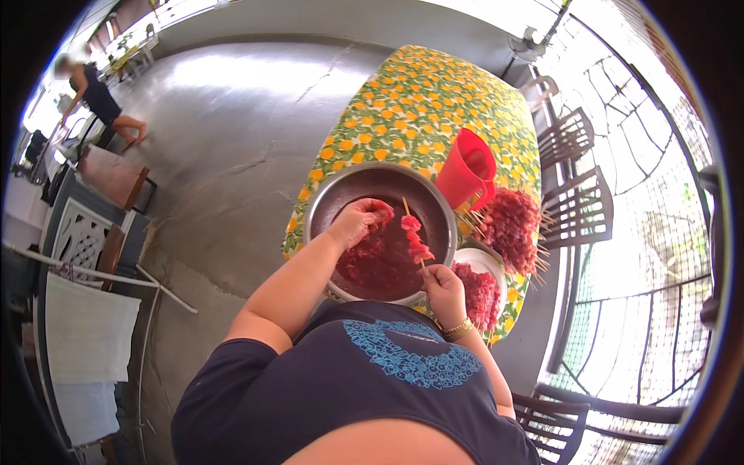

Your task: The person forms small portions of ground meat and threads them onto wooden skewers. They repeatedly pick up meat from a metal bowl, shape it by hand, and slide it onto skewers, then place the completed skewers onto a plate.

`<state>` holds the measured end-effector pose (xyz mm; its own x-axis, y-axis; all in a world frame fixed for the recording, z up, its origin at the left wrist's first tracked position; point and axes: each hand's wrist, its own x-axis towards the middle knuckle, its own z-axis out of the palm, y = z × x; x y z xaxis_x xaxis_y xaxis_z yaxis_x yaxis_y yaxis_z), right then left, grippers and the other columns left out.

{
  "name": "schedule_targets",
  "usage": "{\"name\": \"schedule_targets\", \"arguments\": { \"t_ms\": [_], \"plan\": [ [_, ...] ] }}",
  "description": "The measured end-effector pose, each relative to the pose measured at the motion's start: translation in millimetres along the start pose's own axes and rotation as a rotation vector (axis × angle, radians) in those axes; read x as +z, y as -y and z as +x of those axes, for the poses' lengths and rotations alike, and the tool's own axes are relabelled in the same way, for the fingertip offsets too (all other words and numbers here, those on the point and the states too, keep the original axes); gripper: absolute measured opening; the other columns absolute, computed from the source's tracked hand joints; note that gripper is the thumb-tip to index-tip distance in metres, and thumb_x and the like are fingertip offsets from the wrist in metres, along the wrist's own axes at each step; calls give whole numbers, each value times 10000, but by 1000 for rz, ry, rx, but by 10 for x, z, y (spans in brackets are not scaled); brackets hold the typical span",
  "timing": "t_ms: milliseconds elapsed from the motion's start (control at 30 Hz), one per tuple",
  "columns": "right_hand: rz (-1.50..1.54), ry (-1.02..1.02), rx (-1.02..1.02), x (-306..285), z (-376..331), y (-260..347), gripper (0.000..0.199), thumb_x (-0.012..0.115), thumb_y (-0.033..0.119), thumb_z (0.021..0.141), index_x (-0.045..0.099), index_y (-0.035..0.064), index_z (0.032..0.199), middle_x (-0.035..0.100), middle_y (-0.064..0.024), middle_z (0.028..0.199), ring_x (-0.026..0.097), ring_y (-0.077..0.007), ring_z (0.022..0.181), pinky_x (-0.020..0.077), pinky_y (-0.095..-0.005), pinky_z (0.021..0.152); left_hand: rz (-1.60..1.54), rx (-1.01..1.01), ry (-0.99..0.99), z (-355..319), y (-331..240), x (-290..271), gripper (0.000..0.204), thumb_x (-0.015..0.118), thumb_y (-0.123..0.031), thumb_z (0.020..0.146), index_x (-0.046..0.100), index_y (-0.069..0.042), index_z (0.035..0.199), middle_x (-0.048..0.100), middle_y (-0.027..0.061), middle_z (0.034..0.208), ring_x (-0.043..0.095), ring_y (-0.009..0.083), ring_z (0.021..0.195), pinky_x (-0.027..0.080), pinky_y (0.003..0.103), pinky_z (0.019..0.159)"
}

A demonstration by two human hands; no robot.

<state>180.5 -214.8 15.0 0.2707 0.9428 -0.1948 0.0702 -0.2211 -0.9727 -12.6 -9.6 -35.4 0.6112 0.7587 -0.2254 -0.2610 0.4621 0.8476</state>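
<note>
A large metal bowl (316, 225) holds dark red raw meat (372, 267) in reddish liquid. Above its left side, my left hand (363, 220) has its fingers curled round a piece of raw meat (380, 209). My right hand (445, 291), at the bowl's near right rim, grips the lower end of a meat skewer (415, 239). Several pieces of red meat are threaded along that stick, and its bare tip points away from me over the bowl. To the right of my right hand, more skewered meat (479, 298) lies on a white plate (496, 271).
A red pitcher (463, 172) stands just beyond the bowl. Beside it is a big heap of meat skewers (510, 229), sticks poking outward. A lemon-patterned cloth covers the table (418, 93). Dark chairs (577, 205) line the right side. Far left, another person (99, 94) stands by some furniture.
</note>
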Motion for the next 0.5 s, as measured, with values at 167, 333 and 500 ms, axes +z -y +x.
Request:
{"name": "schedule_targets", "arguments": {
  "t_ms": [167,333,500],
  "plan": [
    [-152,34,-144,29,-4,26,117,622,98,955,675,-5,969,637,-32,751,580,-98,711,486,-262,675,-341,-58,96,3,-50,21,192,616,-143,974,633,-65,1149,667,136,1207,640,229,1111,517,402,940],
    [-237,60,-149,48,15,24,117,617,91,942,668,-11,968,643,-76,734,598,-131,682,491,-284,656,-200,-85,26,-18,-127,84,245,591,-330,996,635,-147,1154,685,71,1210,634,174,1117,469,357,909],
    [-263,71,-176,63,36,29,118,610,88,938,667,-10,970,646,-86,731,609,-146,673,494,-296,648,-87,-7,-30,-30,-174,167,263,559,-374,1010,622,-152,1136,692,57,1196,643,136,1091,457,329,861]
  ]
}}
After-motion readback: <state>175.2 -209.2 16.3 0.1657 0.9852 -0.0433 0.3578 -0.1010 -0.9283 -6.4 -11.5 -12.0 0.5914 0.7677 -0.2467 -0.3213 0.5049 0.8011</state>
